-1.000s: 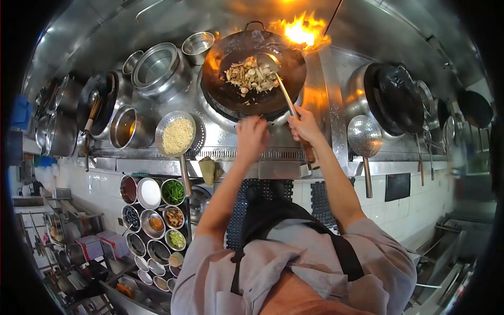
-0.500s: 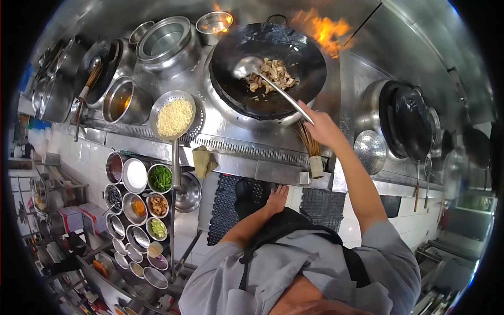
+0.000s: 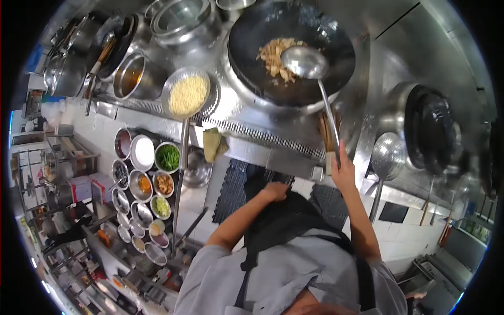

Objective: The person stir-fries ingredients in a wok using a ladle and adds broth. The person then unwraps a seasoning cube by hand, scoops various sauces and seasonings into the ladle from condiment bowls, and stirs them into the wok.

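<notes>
My right fingers [image 3: 342, 154] grip the ladle [image 3: 304, 62]; upper-centre wok [image 3: 333, 39] holds browned pieces [image 3: 274, 55], noodles [image 3: 188, 94] sit outside; left fingers [image 3: 281, 190], can't tell!

the ladle [image 3: 304, 62] covers part of the food [image 3: 274, 59] in the wok [image 3: 248, 37], and the wok hides the burner beneath it. the right hand [image 3: 343, 172] conceals the end of the ladle's handle, which also crosses in front of the brush [image 3: 324, 131]. the left hand [image 3: 274, 192] has its fingers curled out of sight; whether they hold anything cannot be told. noodles [image 3: 188, 95] mask the strainer's [image 3: 166, 93] bottom. a bowl [image 3: 234, 4] is cut off by the top edge. the skimmer [image 3: 388, 152] is blurred, and print on the boxes [image 3: 80, 189] is too small to read.
</notes>
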